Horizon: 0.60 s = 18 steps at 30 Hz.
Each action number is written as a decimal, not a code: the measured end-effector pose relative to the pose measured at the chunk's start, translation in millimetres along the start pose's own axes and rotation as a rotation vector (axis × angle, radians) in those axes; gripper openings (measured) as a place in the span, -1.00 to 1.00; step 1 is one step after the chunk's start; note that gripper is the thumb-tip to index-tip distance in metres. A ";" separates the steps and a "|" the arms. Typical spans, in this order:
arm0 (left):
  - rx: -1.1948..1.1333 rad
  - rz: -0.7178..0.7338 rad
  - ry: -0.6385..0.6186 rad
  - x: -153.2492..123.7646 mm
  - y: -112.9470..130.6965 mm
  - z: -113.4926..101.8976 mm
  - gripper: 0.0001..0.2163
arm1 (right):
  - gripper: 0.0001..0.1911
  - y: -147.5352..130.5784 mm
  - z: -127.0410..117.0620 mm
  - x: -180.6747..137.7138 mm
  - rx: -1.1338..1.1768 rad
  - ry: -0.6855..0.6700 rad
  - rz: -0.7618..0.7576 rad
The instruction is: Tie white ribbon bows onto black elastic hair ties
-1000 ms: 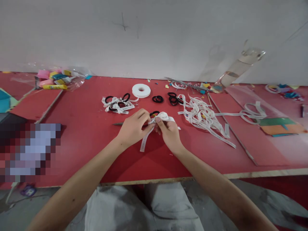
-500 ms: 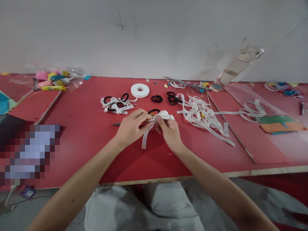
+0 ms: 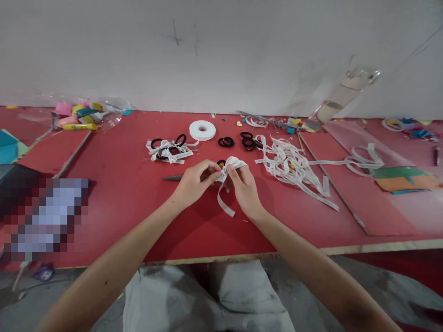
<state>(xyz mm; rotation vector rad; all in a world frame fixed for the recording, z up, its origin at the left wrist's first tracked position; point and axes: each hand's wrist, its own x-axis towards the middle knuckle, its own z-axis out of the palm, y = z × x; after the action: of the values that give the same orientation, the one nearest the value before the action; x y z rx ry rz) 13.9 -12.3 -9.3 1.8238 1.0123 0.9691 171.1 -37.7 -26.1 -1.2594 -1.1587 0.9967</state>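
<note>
My left hand (image 3: 195,182) pinches a white printed ribbon (image 3: 225,205) near the middle of the red table. My right hand (image 3: 244,185) is closed on the same ribbon, which loops up between my thumb and fingers while a tail hangs below. Part of a black hair tie (image 3: 220,163) shows just behind my fingertips; whether the ribbon is knotted around it is hidden. A pointed dark metal tip (image 3: 171,177) sticks out beside my left hand, its other end covered.
Ribbon-tied hair ties (image 3: 169,151) lie left of a white tape roll (image 3: 202,130). Loose black hair ties (image 3: 226,142) and a tangled ribbon heap (image 3: 287,161) lie to the right. Scissors (image 3: 270,121) and a leaning clear bottle (image 3: 341,99) are near the wall. A phone-like pixelated shape (image 3: 51,214) lies left.
The ribbon's hanging tail has swung to the right. My left hand has shifted slightly right and its fingers have turned, while my right hand stays nearly in place.
</note>
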 end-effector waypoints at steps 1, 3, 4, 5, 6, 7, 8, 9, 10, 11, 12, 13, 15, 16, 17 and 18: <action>-0.008 -0.004 0.000 -0.6 -0.5 3.4 -0.89 | -0.67 1.3 0.1 0.2 -0.024 0.033 -0.011; -0.022 0.010 -0.013 -1.7 -1.5 10.1 -0.91 | -0.66 3.1 0.0 0.5 -0.070 0.079 -0.040; -0.030 0.020 -0.024 -2.1 -1.8 12.8 -0.92 | -0.66 3.5 -0.1 0.6 -0.084 0.088 -0.050; -0.039 0.029 -0.032 -2.5 -2.0 14.9 -0.93 | -0.66 3.4 -0.3 0.6 -0.086 0.090 -0.058; -0.049 0.030 -0.036 -2.9 -2.1 16.2 -0.93 | -0.66 3.1 -0.4 0.6 -0.074 0.083 -0.061; -0.064 0.023 -0.037 -3.3 -2.0 16.7 -0.92 | -0.68 2.5 -0.6 0.5 -0.052 0.069 -0.062; -0.084 0.011 -0.035 -3.7 -1.9 16.6 -0.92 | -0.69 1.8 -0.6 0.5 -0.023 0.049 -0.063; -0.110 -0.005 -0.030 -4.1 -1.7 16.0 -0.91 | -0.72 1.1 -0.7 0.5 0.010 0.025 -0.066; -0.138 -0.019 -0.023 -4.6 -1.3 14.9 -0.91 | -0.74 0.7 -0.8 0.5 0.041 0.003 -0.068; -0.166 -0.026 -0.016 -5.0 -0.9 13.6 -0.91 | -0.76 0.5 -0.9 0.7 0.068 -0.013 -0.067; -0.185 -0.024 -0.006 -5.2 -0.2 12.2 -0.90 | -0.76 0.7 -1.1 1.0 0.090 -0.018 -0.063; -0.190 -0.012 0.009 -5.4 0.6 10.7 -0.89 | -0.75 1.3 -1.3 1.5 0.109 -0.012 -0.054; -0.137 0.038 0.040 -5.2 2.6 8.2 -0.90 | -0.74 3.1 -1.9 3.0 0.163 0.012 -0.013; -0.086 0.072 0.050 -4.9 3.4 7.3 -0.91 | -0.74 4.1 -2.2 3.8 0.205 0.023 0.014; -0.029 0.106 0.054 -4.6 3.9 6.7 -0.92 | -0.74 4.8 -2.4 4.6 0.253 0.031 0.039; 0.025 0.134 0.055 -4.3 4.1 6.5 -0.93 | -0.75 5.1 -2.5 5.3 0.301 0.035 0.063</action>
<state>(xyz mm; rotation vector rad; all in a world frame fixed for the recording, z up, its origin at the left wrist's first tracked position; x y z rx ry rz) 19.1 -19.4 -9.1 1.9146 0.9484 1.0976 174.8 -32.5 -30.7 -1.0725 -0.9072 1.1444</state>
